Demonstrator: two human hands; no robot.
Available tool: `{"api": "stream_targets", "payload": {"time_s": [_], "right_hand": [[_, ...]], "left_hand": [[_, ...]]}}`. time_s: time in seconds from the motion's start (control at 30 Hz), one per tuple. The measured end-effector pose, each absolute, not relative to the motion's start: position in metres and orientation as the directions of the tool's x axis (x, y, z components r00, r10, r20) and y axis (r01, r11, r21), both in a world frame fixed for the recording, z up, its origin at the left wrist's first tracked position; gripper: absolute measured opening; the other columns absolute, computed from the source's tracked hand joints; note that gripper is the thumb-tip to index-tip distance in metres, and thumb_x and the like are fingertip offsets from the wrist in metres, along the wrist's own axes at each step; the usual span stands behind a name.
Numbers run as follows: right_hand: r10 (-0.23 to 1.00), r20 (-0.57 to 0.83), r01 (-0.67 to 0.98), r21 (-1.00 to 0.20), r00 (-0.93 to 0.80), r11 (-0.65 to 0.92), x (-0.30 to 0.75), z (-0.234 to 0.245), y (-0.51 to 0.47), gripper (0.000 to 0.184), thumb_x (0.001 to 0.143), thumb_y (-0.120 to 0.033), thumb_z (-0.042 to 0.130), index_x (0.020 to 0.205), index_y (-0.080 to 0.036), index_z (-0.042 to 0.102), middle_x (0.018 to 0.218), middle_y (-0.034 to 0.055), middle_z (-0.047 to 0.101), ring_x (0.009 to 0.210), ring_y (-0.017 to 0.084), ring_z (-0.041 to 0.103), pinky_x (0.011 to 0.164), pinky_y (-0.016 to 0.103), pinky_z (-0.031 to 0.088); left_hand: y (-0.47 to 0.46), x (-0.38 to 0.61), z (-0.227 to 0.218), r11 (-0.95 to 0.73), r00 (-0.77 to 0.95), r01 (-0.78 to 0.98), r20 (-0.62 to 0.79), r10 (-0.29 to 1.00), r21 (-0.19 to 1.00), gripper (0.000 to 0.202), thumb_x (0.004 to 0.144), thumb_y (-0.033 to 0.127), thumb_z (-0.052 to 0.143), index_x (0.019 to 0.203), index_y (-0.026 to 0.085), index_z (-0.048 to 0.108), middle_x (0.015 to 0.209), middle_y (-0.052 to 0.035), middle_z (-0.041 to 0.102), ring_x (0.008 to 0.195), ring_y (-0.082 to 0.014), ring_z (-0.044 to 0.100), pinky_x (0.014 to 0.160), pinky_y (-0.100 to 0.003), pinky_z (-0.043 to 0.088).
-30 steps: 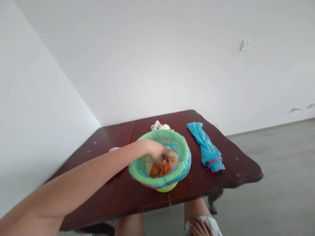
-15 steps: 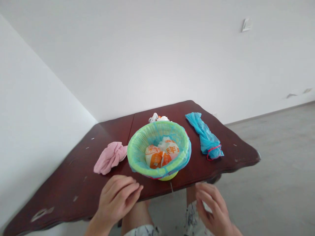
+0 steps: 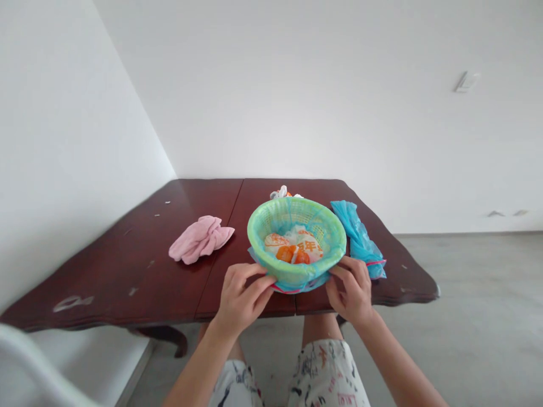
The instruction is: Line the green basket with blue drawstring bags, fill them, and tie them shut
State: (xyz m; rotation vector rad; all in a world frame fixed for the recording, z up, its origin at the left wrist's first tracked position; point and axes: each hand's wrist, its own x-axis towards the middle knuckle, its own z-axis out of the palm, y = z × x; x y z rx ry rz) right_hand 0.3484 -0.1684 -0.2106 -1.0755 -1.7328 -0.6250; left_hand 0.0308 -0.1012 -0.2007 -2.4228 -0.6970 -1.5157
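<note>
While green basket (image 3: 297, 269) sits between both hands (image 3: 237, 295) (image 3: 354, 287), each pinches blue liner (image 3: 314, 281) below rim.

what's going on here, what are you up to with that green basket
A person sits at a dark wooden table, with the left hand and right hand pinching the edge of a blue plastic liner at the front of a green basket. White-and-orange plastic packaging lies inside. A pink cloth lies left of the basket, a twisted blue bag to the right, and something white and crumpled behind it.
</note>
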Motion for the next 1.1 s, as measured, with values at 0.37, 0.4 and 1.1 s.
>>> {"api": "stream_targets", "payload": {"time_s": [0.37,0.4,1.1], "right_hand": [[0.336,0.895,0.741,-0.01,-0.293,0.672,0.361,-0.143,-0.145,0.028,0.102,-0.001,0.056,0.097,-0.027,0.049,0.079,-0.0032,0.046,0.068,0.018,0.042,0.067,0.038,0.034],[0.353,0.891,0.738,-0.029,-0.287,0.674,0.362,-0.139,-0.143,0.028,0.102,-0.002,0.056,0.096,-0.028,0.048,0.078,-0.0034,0.046,0.067,0.018,0.042,0.066,0.038,0.034],[0.798,0.428,0.657,-0.46,-0.426,0.597,0.416,-0.07,-0.089,0.037,0.114,-0.062,0.078,0.108,-0.026,0.086,0.116,0.0073,0.066,0.105,0.024,0.065,0.097,0.04,0.053]], "left_hand": [[-0.087,0.039,-0.123,-0.898,0.504,0.291,0.746,0.436,0.328,0.019,0.125,0.029,0.058,0.106,0.025,0.059,0.097,-0.0023,0.07,0.093,-0.0243,0.062,0.088,-0.044,0.047],[-0.082,0.039,-0.118,-0.888,0.521,0.299,0.719,0.459,0.35,0.022,0.126,0.032,0.057,0.105,0.025,0.06,0.096,-0.0017,0.069,0.091,-0.0239,0.062,0.087,-0.043,0.046],[0.04,-0.001,-0.07,-0.731,0.545,0.33,0.511,0.664,0.597,0.069,0.111,0.086,0.062,0.082,0.024,0.058,0.077,0.0003,0.059,0.074,-0.0208,0.055,0.07,-0.034,0.04]]}}
